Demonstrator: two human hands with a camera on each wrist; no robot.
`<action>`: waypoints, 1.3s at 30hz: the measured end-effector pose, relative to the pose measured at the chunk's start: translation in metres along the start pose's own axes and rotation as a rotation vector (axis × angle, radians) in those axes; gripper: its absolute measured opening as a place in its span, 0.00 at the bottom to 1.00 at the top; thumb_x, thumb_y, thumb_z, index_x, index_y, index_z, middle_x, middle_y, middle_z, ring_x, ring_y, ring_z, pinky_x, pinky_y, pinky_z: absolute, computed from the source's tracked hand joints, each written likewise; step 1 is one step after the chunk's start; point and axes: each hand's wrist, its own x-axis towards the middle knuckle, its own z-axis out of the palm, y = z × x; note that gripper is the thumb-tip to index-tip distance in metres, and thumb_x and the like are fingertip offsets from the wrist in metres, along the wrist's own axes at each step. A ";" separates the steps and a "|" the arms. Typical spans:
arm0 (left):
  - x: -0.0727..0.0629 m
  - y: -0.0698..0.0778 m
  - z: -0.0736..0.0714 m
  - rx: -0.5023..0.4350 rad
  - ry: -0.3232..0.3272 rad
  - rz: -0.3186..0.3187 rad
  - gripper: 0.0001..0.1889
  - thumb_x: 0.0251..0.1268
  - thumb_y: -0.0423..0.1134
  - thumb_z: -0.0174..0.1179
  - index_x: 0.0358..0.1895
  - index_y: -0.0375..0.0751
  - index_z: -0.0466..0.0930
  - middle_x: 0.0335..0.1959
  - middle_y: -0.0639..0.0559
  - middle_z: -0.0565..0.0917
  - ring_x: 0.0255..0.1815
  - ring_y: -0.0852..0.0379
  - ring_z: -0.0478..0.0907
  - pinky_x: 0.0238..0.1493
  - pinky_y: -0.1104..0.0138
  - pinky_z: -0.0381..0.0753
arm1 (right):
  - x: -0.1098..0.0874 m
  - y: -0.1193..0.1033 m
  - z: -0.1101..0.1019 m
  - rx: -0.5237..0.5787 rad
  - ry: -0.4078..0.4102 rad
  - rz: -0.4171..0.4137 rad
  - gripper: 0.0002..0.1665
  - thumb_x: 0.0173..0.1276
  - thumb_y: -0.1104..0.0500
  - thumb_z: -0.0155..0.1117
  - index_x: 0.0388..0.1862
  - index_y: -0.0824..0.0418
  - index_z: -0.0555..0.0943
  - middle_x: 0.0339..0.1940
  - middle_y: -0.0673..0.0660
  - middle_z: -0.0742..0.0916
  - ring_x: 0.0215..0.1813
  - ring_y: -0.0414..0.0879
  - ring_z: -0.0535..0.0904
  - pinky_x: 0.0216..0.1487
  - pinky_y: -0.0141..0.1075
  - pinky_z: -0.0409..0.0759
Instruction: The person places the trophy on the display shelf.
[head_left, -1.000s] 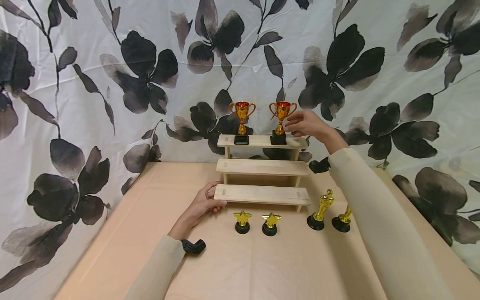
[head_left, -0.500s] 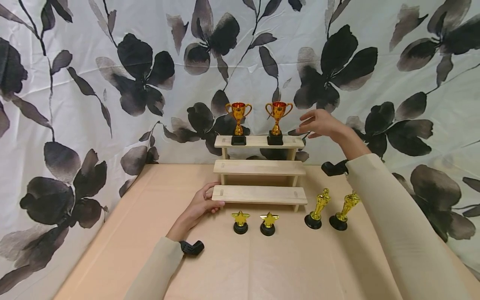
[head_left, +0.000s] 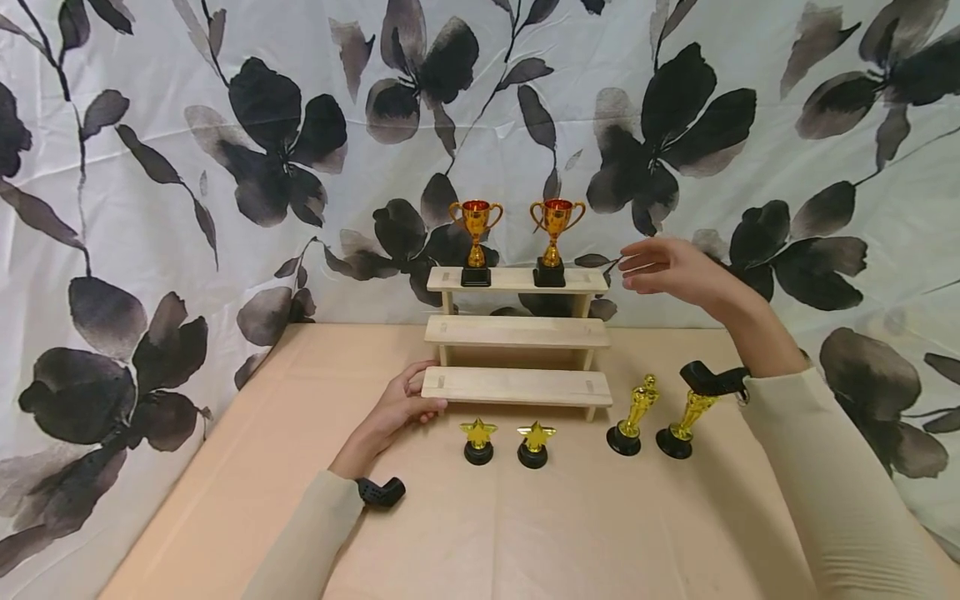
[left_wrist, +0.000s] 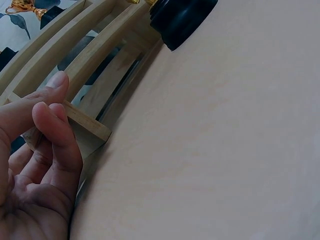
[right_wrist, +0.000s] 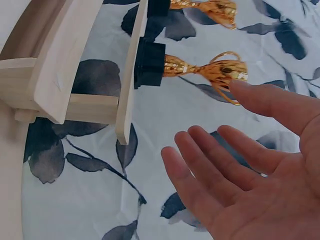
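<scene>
A three-tier wooden display stand (head_left: 517,332) stands on the table. My left hand (head_left: 392,410) holds the left end of its lowest step, thumb on the front edge and fingers curled behind, as the left wrist view shows. On the top step stand two gold trophy cups (head_left: 476,229) with black bases, side by side and upright. My right hand (head_left: 675,271) is in the air right of the top step, apart from the nearer cup (right_wrist: 220,74). Its fingers are extended and it holds nothing.
Two small gold star trophies (head_left: 477,442) stand in front of the lowest step. Two gold figure trophies (head_left: 634,415) stand right of the stand, one partly behind the right wrist's camera (head_left: 711,379). A floral cloth (head_left: 525,50) hangs behind the table (head_left: 495,533).
My right hand has moved away from the right cup, off to the right and slightly down. The cup stays on the top step. My left hand keeps its hold on the lowest step.
</scene>
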 end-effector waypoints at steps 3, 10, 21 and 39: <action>0.002 0.000 0.001 0.004 0.007 -0.001 0.46 0.61 0.26 0.71 0.80 0.42 0.56 0.40 0.51 0.87 0.27 0.60 0.79 0.26 0.72 0.78 | -0.015 0.005 0.000 -0.011 0.025 -0.011 0.37 0.78 0.50 0.63 0.79 0.62 0.65 0.73 0.66 0.78 0.63 0.44 0.82 0.53 0.22 0.78; 0.005 0.001 0.002 0.000 0.006 0.001 0.45 0.61 0.26 0.71 0.80 0.43 0.57 0.39 0.51 0.86 0.26 0.60 0.78 0.26 0.72 0.77 | -0.048 0.027 0.006 0.012 0.145 -0.042 0.33 0.77 0.49 0.65 0.75 0.58 0.70 0.70 0.62 0.80 0.57 0.25 0.78 0.51 0.18 0.76; 0.006 0.001 0.000 -0.014 0.014 0.004 0.45 0.61 0.25 0.70 0.79 0.42 0.57 0.39 0.50 0.87 0.26 0.60 0.78 0.26 0.73 0.77 | -0.079 0.068 0.022 0.104 0.268 -0.140 0.30 0.75 0.59 0.67 0.73 0.59 0.73 0.58 0.33 0.83 0.57 0.22 0.78 0.50 0.18 0.78; 0.010 -0.001 0.003 -0.019 0.013 0.002 0.43 0.62 0.25 0.70 0.79 0.44 0.58 0.38 0.50 0.87 0.26 0.60 0.78 0.26 0.73 0.77 | -0.093 0.147 0.029 0.367 -0.093 -0.374 0.29 0.70 0.79 0.57 0.70 0.72 0.71 0.63 0.56 0.86 0.61 0.42 0.85 0.55 0.34 0.86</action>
